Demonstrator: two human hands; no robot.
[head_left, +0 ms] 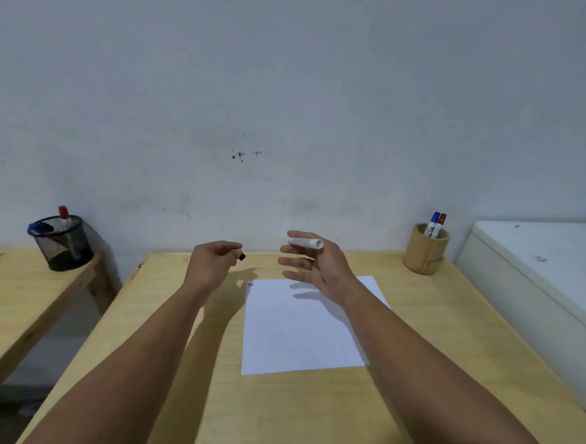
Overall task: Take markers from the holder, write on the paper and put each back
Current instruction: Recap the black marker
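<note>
The right hand [320, 266] pinches the uncapped marker [304, 243] above the paper [300, 336] with its other fingers loose, the left hand [212, 263] is clenched on the dark cap [242, 256], so the marker could slip and stain the table [430, 345].

Paper [300, 326] lies mid-table [412, 378]; holder [425, 249] stands at its far right corner.

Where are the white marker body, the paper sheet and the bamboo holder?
marker body [304, 243], head view, middle of the white barrel in the right hand.
paper sheet [300, 336], head view, bare centre of the sheet.
bamboo holder [424, 252], head view, front wall.
</note>
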